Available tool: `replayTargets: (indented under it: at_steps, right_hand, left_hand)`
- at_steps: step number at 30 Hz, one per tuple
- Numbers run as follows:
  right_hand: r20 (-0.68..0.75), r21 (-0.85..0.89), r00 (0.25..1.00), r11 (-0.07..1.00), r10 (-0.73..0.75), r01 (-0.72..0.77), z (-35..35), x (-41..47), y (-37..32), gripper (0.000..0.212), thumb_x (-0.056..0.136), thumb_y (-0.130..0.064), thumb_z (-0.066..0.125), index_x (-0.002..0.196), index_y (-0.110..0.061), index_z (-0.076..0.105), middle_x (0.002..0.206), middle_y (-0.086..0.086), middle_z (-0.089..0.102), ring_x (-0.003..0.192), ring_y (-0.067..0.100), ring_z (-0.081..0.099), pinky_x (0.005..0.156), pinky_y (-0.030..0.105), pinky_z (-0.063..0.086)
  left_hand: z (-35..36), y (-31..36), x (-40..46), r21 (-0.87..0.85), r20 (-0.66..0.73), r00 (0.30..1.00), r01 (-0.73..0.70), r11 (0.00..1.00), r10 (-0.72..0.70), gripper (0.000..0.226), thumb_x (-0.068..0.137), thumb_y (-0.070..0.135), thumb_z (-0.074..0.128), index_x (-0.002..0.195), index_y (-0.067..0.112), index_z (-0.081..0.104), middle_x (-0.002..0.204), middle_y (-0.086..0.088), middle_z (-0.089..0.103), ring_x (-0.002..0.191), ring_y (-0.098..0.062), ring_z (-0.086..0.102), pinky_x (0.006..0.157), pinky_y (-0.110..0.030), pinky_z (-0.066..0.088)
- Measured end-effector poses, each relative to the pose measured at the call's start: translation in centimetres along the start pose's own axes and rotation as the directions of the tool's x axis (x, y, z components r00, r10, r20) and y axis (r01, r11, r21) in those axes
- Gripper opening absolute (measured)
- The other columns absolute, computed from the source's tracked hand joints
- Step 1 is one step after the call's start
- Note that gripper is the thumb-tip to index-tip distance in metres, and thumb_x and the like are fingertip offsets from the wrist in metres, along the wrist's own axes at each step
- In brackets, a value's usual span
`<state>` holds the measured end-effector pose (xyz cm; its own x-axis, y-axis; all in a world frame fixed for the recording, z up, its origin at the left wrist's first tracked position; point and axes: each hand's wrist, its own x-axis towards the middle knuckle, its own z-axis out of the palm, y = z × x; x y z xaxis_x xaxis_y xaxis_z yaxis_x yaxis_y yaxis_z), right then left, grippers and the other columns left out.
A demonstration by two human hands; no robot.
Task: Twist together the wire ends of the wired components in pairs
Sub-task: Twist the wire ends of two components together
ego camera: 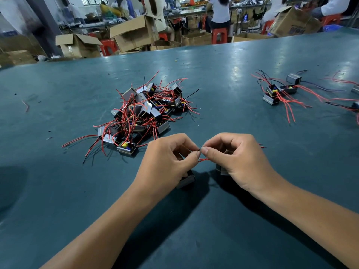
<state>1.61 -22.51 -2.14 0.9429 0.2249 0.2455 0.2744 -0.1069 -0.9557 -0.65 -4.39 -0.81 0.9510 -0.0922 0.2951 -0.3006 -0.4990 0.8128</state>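
Head view: left hand (167,158) and right hand (231,158) pinch thin wire ends (200,150) together, fingers narrow. Wires look floppy, light; grip near the tips.

Two small grey components (188,180) are sitting on the green table (58,191), their thin red and black wire ends (203,159) meeting between them.

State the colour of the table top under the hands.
Dark teal green, a bit glossy, with pale scuffs. The table top shows best in the head view, the only one.
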Motion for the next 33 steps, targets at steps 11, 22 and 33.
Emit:
replayTargets:
  at_steps: [11,22,33]
  right_hand:
    - [-0.007,0.012,1.000,1.000,0.020,-0.020,0.06,0.03,-0.33,0.010,0.086,-0.013,0.074,0.076,-0.014,0.073,0.057,-0.004,0.058,0.048,0.006,0.044,0.043,0.018,0.037]
    - [-0.051,0.035,0.998,0.999,0.040,-0.038,0.23,-0.08,-0.74,0.012,0.087,-0.010,0.072,0.076,-0.010,0.069,0.047,-0.012,0.050,0.044,0.003,0.039,0.044,0.018,0.034]
    - [-0.051,0.026,0.998,0.999,0.031,-0.030,0.22,-0.16,-0.95,0.010,0.086,-0.008,0.073,0.076,-0.007,0.071,0.047,-0.013,0.054,0.044,-0.001,0.041,0.046,0.012,0.033]
  left_hand:
    - [0.16,0.11,-0.06,-0.028,-0.015,1.000,0.013,1.000,-0.014,0.015,0.088,0.013,0.074,0.076,0.021,0.071,0.061,-0.004,0.067,0.050,-0.023,0.063,0.045,-0.028,0.046]
    - [0.18,0.03,-0.15,-0.118,0.024,1.000,0.008,0.993,-0.005,0.014,0.090,0.012,0.072,0.086,0.024,0.078,0.063,-0.001,0.071,0.056,-0.014,0.066,0.056,-0.032,0.056]
    - [0.53,-0.04,-0.07,-0.145,0.025,1.000,0.021,0.989,-0.017,0.015,0.089,0.007,0.073,0.084,0.021,0.075,0.066,-0.004,0.071,0.059,-0.023,0.068,0.059,-0.033,0.055]
